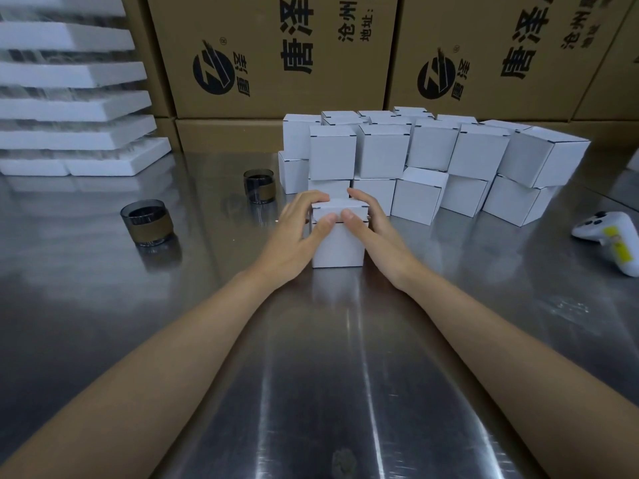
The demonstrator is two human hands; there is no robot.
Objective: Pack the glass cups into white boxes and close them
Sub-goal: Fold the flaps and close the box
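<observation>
Large brown cartons [276, 53] printed with black characters are forming a wall along the back, and a steel table [328, 375] is stretching from them toward the camera. At the far left a stack of white foam trays [69, 108] is sitting on the table. At the back centre and right a pile of closed white boxes [432, 157] is standing two and three high just in front of the cartons. Two bare forearms are reaching in from the bottom edge and meeting just before that pile. The left hand [297, 236] is gripping the left side of a single white box [339, 250], fingers curling over its far top edge and thumb pressing on the front of the lid; the right hand [377, 229] is gripping the right side likewise, its thumb lying beside the other thumb. This box is resting on the table with its lid lying nearly shut, and whether a cup is inside cannot be told. Two dark-tinted glass cups with brown bands are standing upright on the table left of the hands: the near glass cup [148, 223] well apart from the box, the far glass cup [259, 186] near the pile's left end. At the right edge a white controller [608, 236] with a yellow label is lying on the table.
</observation>
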